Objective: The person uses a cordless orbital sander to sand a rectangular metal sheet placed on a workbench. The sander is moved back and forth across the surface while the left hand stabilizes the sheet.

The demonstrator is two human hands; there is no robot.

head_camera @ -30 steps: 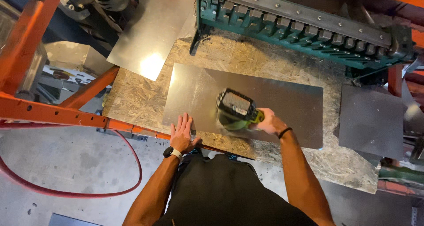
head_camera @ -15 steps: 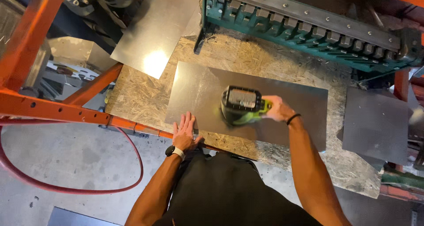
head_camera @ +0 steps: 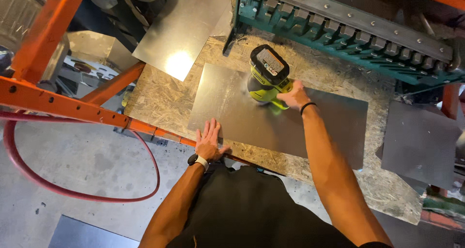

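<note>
Grey steel: one flat metal sheet lies on the chipboard bench, spanning the space between and under both hands.
Sander: one lime-green cordless sander rests on the sheet's far left part, beyond the left hand and directly ahead of the right.
Right hand: the right hand is wrapped around the sander's rear grip, a dark band on its wrist.
Left hand: the left hand lies flat, fingers spread, pressing the sheet's near edge; a watch sits on its wrist.
Other sheets: two more in view, one bright sheet propped beyond the left hand, one dark sheet well to the right of the right arm.
Machine: one teal bending brake stands beyond the right hand.
Frame and hose: orange steel rails run left of the left hand; one red hose loops on the floor below them.
Change: in a second the sander has travelled from the sheet's middle to its far left, the right arm stretched further out; the left hand has kept its place at the near edge.
</note>
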